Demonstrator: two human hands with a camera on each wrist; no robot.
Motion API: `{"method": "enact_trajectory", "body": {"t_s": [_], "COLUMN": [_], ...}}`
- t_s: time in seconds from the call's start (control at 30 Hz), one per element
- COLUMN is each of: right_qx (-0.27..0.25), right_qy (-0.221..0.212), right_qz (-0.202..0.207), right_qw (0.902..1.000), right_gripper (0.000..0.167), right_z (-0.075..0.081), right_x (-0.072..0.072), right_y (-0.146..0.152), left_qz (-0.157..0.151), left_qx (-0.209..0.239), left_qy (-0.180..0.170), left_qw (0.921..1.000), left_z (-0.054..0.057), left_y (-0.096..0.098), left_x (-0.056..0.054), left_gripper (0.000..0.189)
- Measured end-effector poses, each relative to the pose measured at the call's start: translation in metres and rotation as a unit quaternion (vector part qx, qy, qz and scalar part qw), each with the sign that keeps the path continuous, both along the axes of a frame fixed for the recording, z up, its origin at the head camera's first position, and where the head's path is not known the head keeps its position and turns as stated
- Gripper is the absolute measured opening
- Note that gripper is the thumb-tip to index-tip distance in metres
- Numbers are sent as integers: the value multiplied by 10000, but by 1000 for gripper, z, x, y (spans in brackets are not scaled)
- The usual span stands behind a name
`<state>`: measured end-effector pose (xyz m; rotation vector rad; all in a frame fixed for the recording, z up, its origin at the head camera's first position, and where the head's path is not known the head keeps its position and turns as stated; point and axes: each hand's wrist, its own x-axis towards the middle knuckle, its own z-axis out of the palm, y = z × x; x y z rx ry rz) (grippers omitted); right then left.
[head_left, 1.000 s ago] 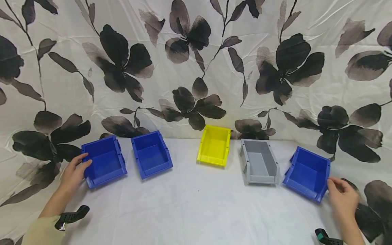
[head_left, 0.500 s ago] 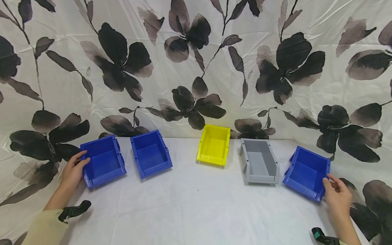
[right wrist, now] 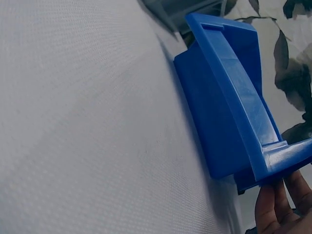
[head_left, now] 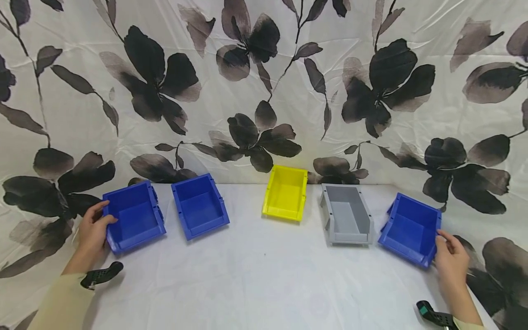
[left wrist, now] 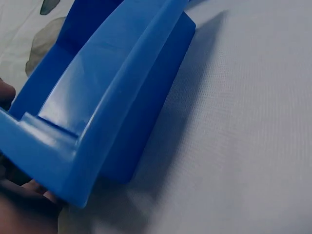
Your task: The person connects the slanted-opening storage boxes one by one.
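Observation:
A blue plastic bin (head_left: 134, 217) stands slightly turned at the left end of a row of bins. My left hand (head_left: 91, 231) grips its left side wall, the thumb over the rim and the other fingers along the outside. At the right end is another blue bin (head_left: 412, 231), angled the other way. My right hand (head_left: 453, 261) holds this bin's right rim near the front corner. In the right wrist view, fingers (right wrist: 282, 204) reach up under the overhanging rim of the blue bin (right wrist: 222, 97); the thumb is hidden there.
Between the held bins stand a third blue bin (head_left: 200, 208), a yellow bin (head_left: 284, 195) and a grey bin (head_left: 348, 217). A white cloth (head_left: 264, 284) covers the table. Behind it hangs a floral curtain (head_left: 313, 91). Black wrist devices (head_left: 101, 275) sit on both forearms.
My right hand has moved slightly up and left along the right bin's rim. The left hand keeps its hold. The head view has shifted a little; the bins show no clear movement.

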<state>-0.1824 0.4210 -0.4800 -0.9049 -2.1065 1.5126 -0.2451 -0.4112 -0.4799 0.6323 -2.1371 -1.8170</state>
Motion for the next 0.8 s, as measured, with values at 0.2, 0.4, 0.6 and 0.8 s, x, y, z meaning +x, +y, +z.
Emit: {"method": "enact_trajectory", "body": {"t_s": [0.2,0.4,0.6,0.8], "right_qx": [-90,56,256,118], "right_qy": [-9,-138,-274,-306], "right_qz": [72,99,58,30], "right_qw": [9999,9998,9993,9995], "right_gripper": [39,42,45,43], "right_z": [2,4,4,6], "right_x": [-1,-4,-5,-6], "right_y": [3,3,1,2], "left_qz": [627,930,1074,968], "left_qx": [909,1298,1338,1267], "left_qy": [221,328,294,565], "left_qw": [9936,9866,9847,9856], "left_z": [0,0,4,12], "left_y": [3,5,9,14], "left_x": [-7,-8,-6,-3], "left_gripper": [66,70,72,69]}}
